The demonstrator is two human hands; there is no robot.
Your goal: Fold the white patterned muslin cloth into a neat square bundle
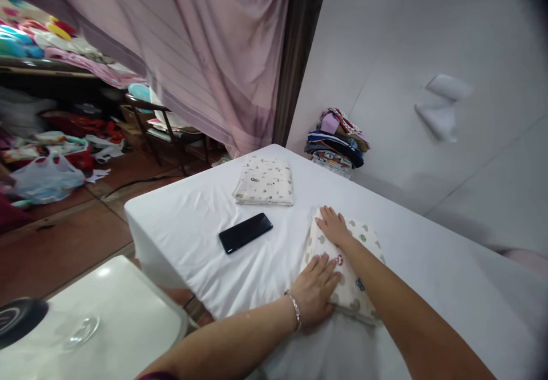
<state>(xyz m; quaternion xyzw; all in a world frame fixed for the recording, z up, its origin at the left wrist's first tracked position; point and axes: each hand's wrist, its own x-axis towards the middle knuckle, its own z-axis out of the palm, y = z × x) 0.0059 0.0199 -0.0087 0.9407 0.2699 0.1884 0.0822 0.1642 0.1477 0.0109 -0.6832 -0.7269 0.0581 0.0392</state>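
A folded cream cloth (355,260) with grey, green and red printed shapes lies on the white-covered table (205,271) in front of me. My left hand (314,291), with a silver bangle at the wrist, presses flat on its near left edge, fingers spread. Farther up, my right hand (334,226) rests open on the cloth's far left corner. Beyond them sits a second folded cloth (265,181), white with small dark prints. A black phone (245,233) lies face up left of my hands, touched by neither.
At the lower left stands a white stool (115,311) with a glass object on it. A stack of folded clothes (336,143) is by the wall past the table. A pink curtain (222,43) hangs behind. Bags (49,177) and a chair (166,123) occupy the left.
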